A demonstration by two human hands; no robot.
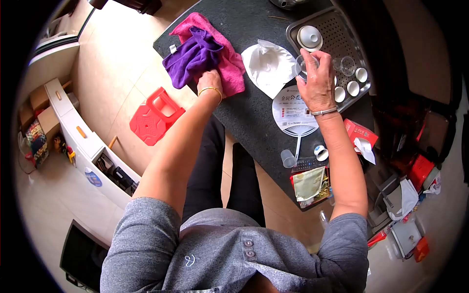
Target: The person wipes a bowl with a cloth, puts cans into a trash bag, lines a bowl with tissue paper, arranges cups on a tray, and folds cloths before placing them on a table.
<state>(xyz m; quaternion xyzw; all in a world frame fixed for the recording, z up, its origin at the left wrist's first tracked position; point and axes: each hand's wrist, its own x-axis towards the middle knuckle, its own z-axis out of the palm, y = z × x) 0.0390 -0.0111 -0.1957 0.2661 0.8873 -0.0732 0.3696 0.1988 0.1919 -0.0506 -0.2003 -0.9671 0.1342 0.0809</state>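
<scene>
My left hand (210,82) is closed at the lower edge of a purple cloth (191,57), its fingertips partly hidden in the folds. Under and beside that cloth spreads a pink towel (232,73). In my right hand (317,80) is a clear glass cup (299,68), gripped between thumb and fingers over the table. Just beyond this hand, a white lidded tea bowl (309,37) sits on a perforated metal tray (330,22). Several small white cups (352,88) and another clear cup (348,66) stand on the same tray.
Crumpled white paper (268,66) and a printed hand fan (293,112) lie on the dark table (244,19). Nearer me are a plastic cup (288,158), a small tipped cup (321,153) and a red tissue box (360,133). A red plastic stool (155,117) stands left.
</scene>
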